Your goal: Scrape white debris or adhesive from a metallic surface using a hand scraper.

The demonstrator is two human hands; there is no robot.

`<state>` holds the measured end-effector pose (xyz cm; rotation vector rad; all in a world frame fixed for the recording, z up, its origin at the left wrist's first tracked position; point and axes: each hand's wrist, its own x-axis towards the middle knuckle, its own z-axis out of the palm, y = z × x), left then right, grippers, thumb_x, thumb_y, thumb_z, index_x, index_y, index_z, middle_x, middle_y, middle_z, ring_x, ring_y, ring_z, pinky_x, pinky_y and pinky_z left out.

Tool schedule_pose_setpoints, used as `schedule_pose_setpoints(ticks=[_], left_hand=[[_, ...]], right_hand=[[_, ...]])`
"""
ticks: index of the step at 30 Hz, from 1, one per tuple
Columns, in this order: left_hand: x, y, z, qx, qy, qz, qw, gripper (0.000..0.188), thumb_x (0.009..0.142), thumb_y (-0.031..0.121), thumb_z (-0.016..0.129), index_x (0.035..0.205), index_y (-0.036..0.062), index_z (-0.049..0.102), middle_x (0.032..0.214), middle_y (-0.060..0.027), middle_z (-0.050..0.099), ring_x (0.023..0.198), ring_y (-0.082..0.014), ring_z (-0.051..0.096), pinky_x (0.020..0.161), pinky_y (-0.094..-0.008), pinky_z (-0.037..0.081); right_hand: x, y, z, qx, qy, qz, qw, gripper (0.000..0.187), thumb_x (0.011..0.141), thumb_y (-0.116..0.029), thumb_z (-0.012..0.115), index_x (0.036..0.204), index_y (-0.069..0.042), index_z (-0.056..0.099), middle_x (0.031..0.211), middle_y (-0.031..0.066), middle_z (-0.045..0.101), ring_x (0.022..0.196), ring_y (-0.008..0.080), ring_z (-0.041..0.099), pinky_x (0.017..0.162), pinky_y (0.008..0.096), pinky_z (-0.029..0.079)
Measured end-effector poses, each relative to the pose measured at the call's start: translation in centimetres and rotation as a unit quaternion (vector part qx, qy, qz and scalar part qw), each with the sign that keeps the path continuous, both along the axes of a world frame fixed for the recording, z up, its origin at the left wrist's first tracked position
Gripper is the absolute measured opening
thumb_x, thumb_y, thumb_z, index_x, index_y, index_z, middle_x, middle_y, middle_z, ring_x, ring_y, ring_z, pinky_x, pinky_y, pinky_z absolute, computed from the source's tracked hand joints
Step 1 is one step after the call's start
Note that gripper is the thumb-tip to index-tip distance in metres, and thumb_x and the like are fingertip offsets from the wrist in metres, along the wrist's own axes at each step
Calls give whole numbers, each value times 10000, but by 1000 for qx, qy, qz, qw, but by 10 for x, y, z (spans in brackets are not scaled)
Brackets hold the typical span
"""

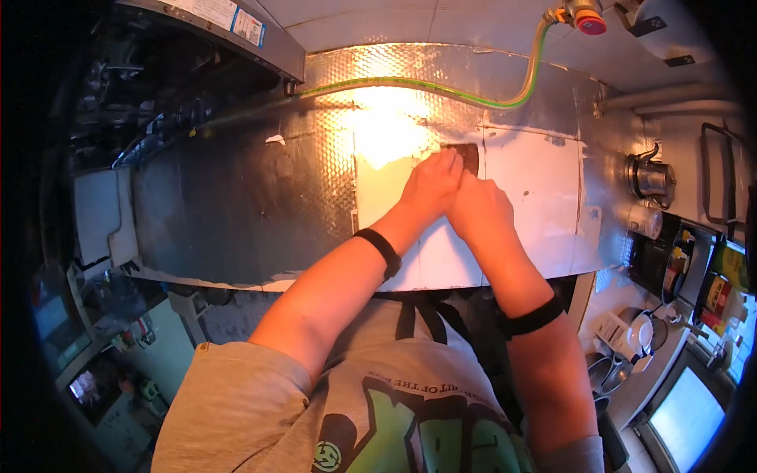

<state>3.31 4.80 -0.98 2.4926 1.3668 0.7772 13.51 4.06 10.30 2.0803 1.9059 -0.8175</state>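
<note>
Both my hands are together above the middle of a worktop, beside a bright patch of glare. My left hand (433,185) is closed, its fingertips at the near edge of a dark brown flat piece (471,157). Close against it on the right, my right hand (482,206) is also closed, knuckles up. Its fingertips are hidden, so I cannot tell exactly how it grips the piece. Beneath the hands lies a white tiled surface (538,185). Silvery embossed foil (335,169) covers the surface to the left, with ragged edges where it meets the white tiles.
A clear hose with a green stripe (426,88) runs along the back to a valve with a red knob (590,22). A dark metal appliance (197,59) stands at the back left. On the right are a metal kettle (651,175), packets and pans (611,370).
</note>
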Motion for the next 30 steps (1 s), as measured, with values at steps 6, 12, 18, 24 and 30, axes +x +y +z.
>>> schedule_pose_setpoints(ticks=[6,12,18,24,30], left_hand=[[2,0,2,31,-32,8,999,325,765,110,606,1031,-75,629,1044,-198,629,938,-319,642,824,-369,557],[4,3,-2,-39,-14,12,999,325,783,97,604,1075,-43,639,1086,-213,644,954,-332,657,829,-384,566],[1,-9,-4,37,-6,12,999,350,782,98,607,1086,-72,637,1129,-231,644,978,-318,664,815,-386,581],[-1,16,3,-44,-20,20,999,346,822,161,626,1095,-52,623,1108,-218,645,953,-356,652,801,-415,572],[-4,-20,19,-66,-35,-22,997,282,751,107,648,1001,-19,615,1004,-171,626,912,-333,631,775,-410,554]], right_hand=[[1,7,6,-6,10,6,1000,293,886,-216,560,1037,1,685,964,276,705,941,441,687,837,499,554],[2,1,-4,67,45,31,996,275,883,-211,553,967,6,699,954,269,705,920,457,683,819,494,561],[-3,-8,4,19,11,-12,1000,251,869,-177,568,974,6,705,955,279,701,936,453,681,832,499,557],[-2,17,25,-12,12,7,1000,275,879,-163,556,1048,6,693,954,290,697,970,458,672,869,513,542],[15,-30,7,-12,72,-22,997,281,895,-147,581,1143,-32,643,894,272,698,870,453,695,750,524,568]])
